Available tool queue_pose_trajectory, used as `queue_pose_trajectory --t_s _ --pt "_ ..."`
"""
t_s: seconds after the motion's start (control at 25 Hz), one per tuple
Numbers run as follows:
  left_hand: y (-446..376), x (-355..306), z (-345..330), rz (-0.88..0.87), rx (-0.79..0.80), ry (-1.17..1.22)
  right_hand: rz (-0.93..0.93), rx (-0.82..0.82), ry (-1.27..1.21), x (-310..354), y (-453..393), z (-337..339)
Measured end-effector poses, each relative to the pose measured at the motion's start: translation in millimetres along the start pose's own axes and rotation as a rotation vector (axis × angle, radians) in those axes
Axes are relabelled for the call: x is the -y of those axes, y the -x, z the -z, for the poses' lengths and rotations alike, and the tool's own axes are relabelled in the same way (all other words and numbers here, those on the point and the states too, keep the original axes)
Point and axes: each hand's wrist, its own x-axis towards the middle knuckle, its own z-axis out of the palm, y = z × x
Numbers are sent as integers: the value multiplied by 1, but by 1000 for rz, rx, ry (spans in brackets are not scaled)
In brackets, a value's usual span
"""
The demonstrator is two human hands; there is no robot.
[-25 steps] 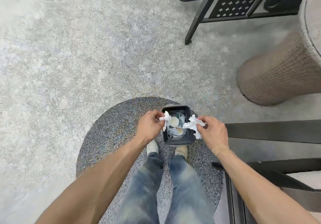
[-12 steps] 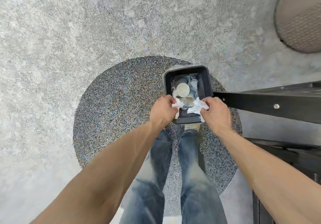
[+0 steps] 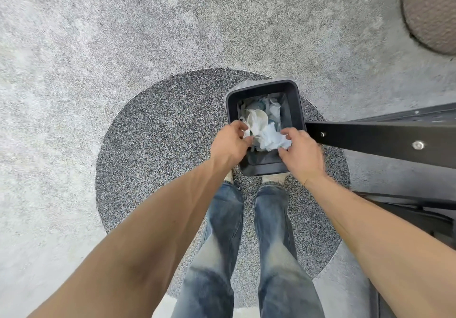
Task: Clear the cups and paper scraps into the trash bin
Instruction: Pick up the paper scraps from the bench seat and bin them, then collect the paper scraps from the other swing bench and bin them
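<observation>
- Both hands are now sitting lower over the mouth of the trash bin [image 3: 296, 110] than half a second ago, and the crumpled paper scraps [image 3: 272, 140] are bunching together between them instead of hanging as two separate wads.
- Left hand [image 3: 230, 145] is hovering over the bin's near-left corner, fingers curling inward and pinching a small white bit of paper against the thumb.
- Right hand [image 3: 302, 153] is hovering over the bin's near-right corner, thumb and fingers curling around the edge of the larger pale wad, so it is grasping paper too.
- Between the two hands the scraps are sitting inside the rim line, just above the near half of the bin's opening; whether they are touching the rubbish below cannot be told.
- Deeper in the bin, toward its far-left side, white cups [image 3: 257, 118] are lying among more torn paper.
- Beneath it all, the bin is standing on the floor at the far edge of a dark speckled round patch [image 3: 158, 145], just ahead of the person's shoes and blue jeans [image 3: 222, 243].
- Beside the bin's right wall, a black metal bar [image 3: 370, 141] is reaching in from the right edge, its end touching or nearly touching the rim.
- Up in the far right corner, a brown woven round object [image 3: 434, 9] is sitting on the pale floor.
</observation>
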Motion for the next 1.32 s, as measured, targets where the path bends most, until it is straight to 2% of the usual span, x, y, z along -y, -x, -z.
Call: queue_pose_trajectory --t_s 0.2,0.4,0.6,0.92,1.08,1.32 --pt "39 -12 37 -75 -74 -116 70 -41 93 17 27 50" --pt "115 -44 108 -236 -206 -156 229 -115 150 63 77 140" --pt "201 -89 189 -366 -377 -211 351 -189 151 126 132 249" --pt "310 -159 293 -451 -714 -243 620 -432 244 185 193 399" --pt "355 -169 333 -474 -870 -228 720 -560 219 212 216 444" --pt "390 -154 387 -512 -1027 -269 777 -640 204 254 231 473"
